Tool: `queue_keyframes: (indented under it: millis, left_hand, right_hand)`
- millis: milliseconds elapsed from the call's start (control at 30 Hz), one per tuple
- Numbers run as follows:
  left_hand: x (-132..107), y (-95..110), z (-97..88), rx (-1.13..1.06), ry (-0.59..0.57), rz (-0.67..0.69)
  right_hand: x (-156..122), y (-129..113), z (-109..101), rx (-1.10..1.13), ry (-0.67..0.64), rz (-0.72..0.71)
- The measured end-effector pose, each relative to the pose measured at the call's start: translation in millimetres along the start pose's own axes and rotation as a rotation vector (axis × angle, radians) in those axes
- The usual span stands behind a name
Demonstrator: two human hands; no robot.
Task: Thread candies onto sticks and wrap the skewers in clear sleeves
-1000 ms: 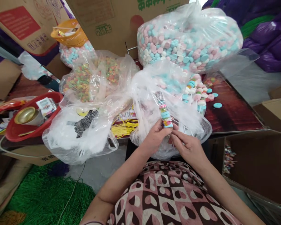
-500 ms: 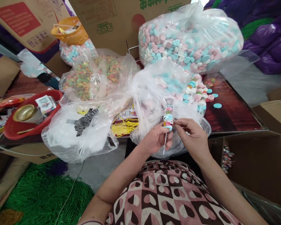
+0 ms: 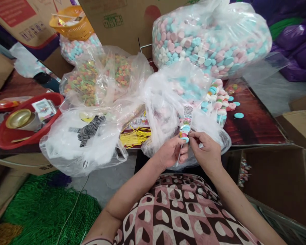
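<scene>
In my left hand [image 3: 173, 152] is a marshmallow lollipop [image 3: 185, 129], gripped near its bottom. Its white stick points down between the fingers, and a clear wrapper with a printed label [image 3: 188, 114] rises above the candies. My right hand [image 3: 206, 149] is closed in a pinch at the lollipop's right side, fingertips against it; whatever lies between them is too small to make out. Behind both hands spreads a white plastic bag [image 3: 159, 102]. Yellow twist ties [image 3: 135, 137] lie to the left. More marshmallow lollipops [image 3: 220, 102] are piled at the right.
A big bag of pastel marshmallows [image 3: 209, 44] stands at the back, and a bag of gummy rings [image 3: 99, 76] is left of it. A red basin [image 3: 2, 137] and a bag with dark striped ties [image 3: 104, 153] fill the left. An open cardboard box [image 3: 277, 183] sits low at right.
The lollipop's top leans slightly further right, and my right fingertips are closer in against it. The whole view has shifted a little; my left hand keeps its grip.
</scene>
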State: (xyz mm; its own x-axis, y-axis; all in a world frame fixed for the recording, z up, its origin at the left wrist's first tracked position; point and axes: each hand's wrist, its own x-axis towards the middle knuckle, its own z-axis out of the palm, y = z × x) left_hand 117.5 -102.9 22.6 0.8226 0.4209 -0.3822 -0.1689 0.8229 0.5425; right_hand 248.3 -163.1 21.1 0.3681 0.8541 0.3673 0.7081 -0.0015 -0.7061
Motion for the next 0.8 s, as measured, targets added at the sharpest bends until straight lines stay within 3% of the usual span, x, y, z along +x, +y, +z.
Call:
queue_keyframes:
  millis: [200, 500, 633, 800]
  left_hand:
    - [0.0, -1.0, -0.7, -0.008, 0.012, -0.018]
    - [0.5, -7.1, 7.6, 0.068, 0.188, 0.165]
    - [-2.2, -8.0, 10.5, 0.141, 0.206, 0.169]
    - [-2.0, -10.3, 10.3, 0.195, 0.217, 0.186]
  right_hand:
    - [3.7, 2.0, 1.5, 0.026, -0.019, 0.072]
    - [4.0, -6.1, -5.5, 0.213, -0.124, 0.239]
    - [2.5, -2.8, -7.0, 0.202, -0.038, 0.154]
    - [3.1, 4.3, -6.8, 0.071, -0.099, -0.065]
